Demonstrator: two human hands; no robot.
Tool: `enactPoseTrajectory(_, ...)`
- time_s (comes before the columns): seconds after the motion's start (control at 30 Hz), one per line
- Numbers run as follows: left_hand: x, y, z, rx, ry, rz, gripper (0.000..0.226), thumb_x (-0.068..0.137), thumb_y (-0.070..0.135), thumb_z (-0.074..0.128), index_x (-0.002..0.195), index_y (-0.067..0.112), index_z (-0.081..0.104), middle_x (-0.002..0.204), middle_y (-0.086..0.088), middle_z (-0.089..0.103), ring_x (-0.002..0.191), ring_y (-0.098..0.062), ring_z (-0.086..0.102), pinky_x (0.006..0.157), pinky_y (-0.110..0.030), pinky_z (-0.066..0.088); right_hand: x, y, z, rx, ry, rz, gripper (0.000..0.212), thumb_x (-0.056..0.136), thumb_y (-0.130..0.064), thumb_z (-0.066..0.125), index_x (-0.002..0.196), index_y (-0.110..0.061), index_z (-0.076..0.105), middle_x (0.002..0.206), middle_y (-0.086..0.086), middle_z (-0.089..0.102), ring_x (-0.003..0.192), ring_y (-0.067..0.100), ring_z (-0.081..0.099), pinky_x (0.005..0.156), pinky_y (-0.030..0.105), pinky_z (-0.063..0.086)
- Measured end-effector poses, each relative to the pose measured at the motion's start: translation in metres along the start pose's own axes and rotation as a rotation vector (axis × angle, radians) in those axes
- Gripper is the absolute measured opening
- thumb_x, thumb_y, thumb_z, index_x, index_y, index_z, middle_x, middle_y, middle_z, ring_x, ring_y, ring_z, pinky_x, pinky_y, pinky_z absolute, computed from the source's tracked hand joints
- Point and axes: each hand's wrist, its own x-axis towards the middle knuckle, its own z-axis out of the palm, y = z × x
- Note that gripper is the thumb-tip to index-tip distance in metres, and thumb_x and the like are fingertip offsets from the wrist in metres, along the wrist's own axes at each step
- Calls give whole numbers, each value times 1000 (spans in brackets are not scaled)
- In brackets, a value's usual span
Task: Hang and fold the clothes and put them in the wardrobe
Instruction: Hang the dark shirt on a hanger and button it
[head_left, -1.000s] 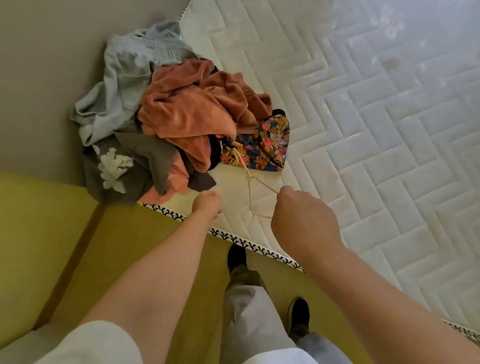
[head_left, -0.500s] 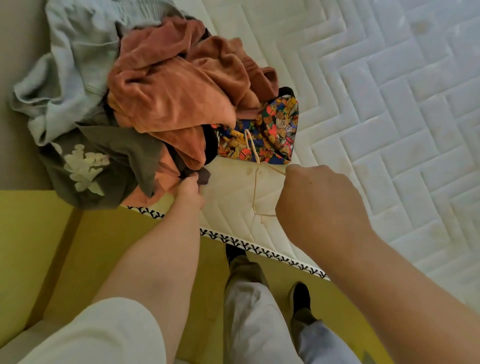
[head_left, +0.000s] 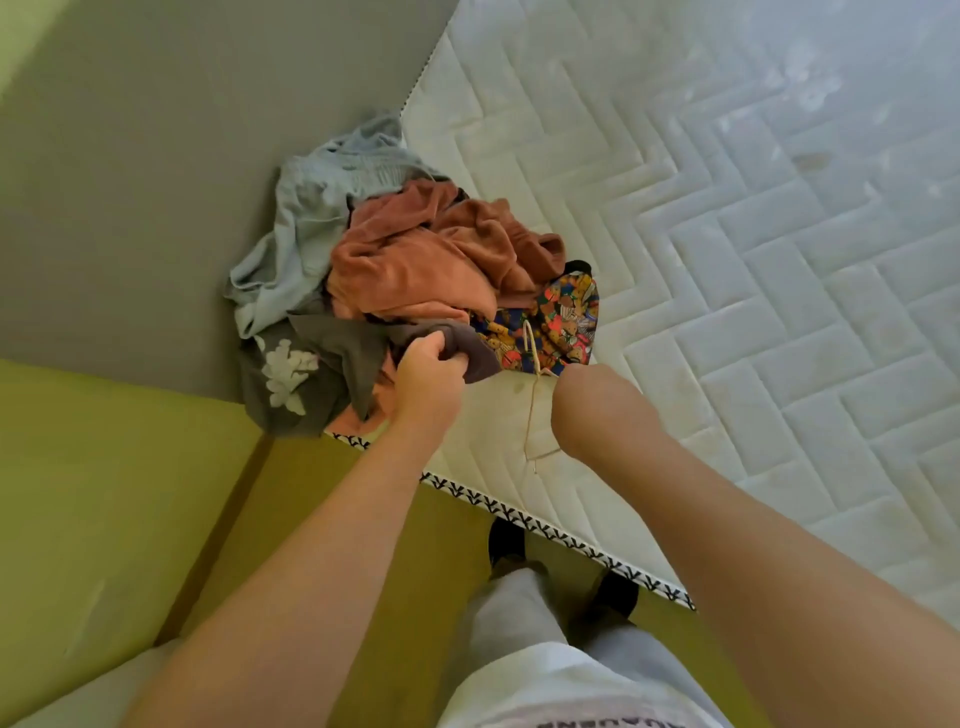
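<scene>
I note left hand (head_left: 431, 366) fisted on the dark grey garment (head_left: 337, 353) in the clothes pile (head_left: 415, 260) on the mattress (head_left: 727, 322), right hand (head_left: 597, 410) curled round a thin hanger (head_left: 531, 415).

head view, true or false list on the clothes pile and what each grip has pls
1. The left grip holds a dark grey garment at the pile's near edge. True.
2. The right grip holds a thin hanger. True.
3. The orange garment is buried under all the others. False: it lies on top of the pile.
4. The patterned garment is on the side of the pile against the wall. False: it is on the side toward the open mattress.
5. The pile lies on the floor. False: it sits on the mattress corner, with some clothes hanging over the edge.
</scene>
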Motion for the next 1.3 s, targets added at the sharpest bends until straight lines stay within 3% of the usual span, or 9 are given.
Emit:
enactPoseTrajectory(0.13,-66,78,-19,-235,62,299,33,86,-9,48,111,8,62,111,7,54,90,9,60,75,-10,50,-29,26,0,115,74,-23,14,89,0,47,81,-11,41,84,6,51,65,20,50,49,33,40)
enactPoseTrajectory(0.27,-116,142,-17,-533,-45,256,35,93,-7,42,108,13,66,96,-3,71,92,-19,67,87,-36,54,-61,45,-17,422,68,-90,51,88,4,46,134,-15,53,120,14,62,103,30,63,77,36,54)
enactPoseTrajectory(0.4,-155,180,-12,-643,-125,339,44,96,-4,42,84,22,75,71,0,72,61,-13,66,65,-36,51,-86,64,-33,640,133,-62,35,89,1,51,118,-9,66,110,13,67,89,31,68,78,46,60)
enactPoseTrajectory(0.57,-198,226,-16,-679,-220,510,44,93,0,49,79,27,80,85,-1,76,84,-16,73,91,-42,58,-116,84,-57,733,293,-55,30,86,-16,65,112,-3,64,101,15,69,85,30,68,71,46,59)
enactPoseTrajectory(0.67,-217,250,-18,-755,-286,554,37,93,-4,48,88,19,77,89,-6,77,89,-22,74,84,-46,60,-127,83,-63,733,322,-125,26,80,-26,76,101,-14,65,101,2,66,76,14,61,79,41,59)
enactPoseTrajectory(0.8,-242,272,-18,-794,-432,604,29,93,-8,46,99,9,69,91,-12,76,96,-34,72,75,-44,60,-134,72,-63,720,346,-235,62,72,-45,81,124,-19,59,115,-2,66,65,-1,43,56,14,37)
enactPoseTrajectory(0.97,-274,298,-23,-850,-651,666,29,81,-2,53,105,4,67,97,-18,73,96,-40,70,70,-43,60,-136,50,-72,753,336,-296,106,67,-65,78,151,-26,28,142,-6,53,115,11,59,80,23,44)
enactPoseTrajectory(1.13,-282,308,-35,-882,-809,699,28,85,-2,50,109,2,65,101,-21,72,97,-42,70,75,-44,60,-132,19,-98,810,413,-360,25,91,-58,55,93,-33,51,77,-16,57,66,5,52,56,23,41)
enactPoseTrajectory(1.3,-234,295,-61,-750,-449,619,26,93,-4,48,109,4,66,102,-17,73,105,-34,69,81,-42,60,-136,16,-131,972,432,-314,23,95,-21,52,80,-30,68,81,-4,67,79,18,63,69,34,53)
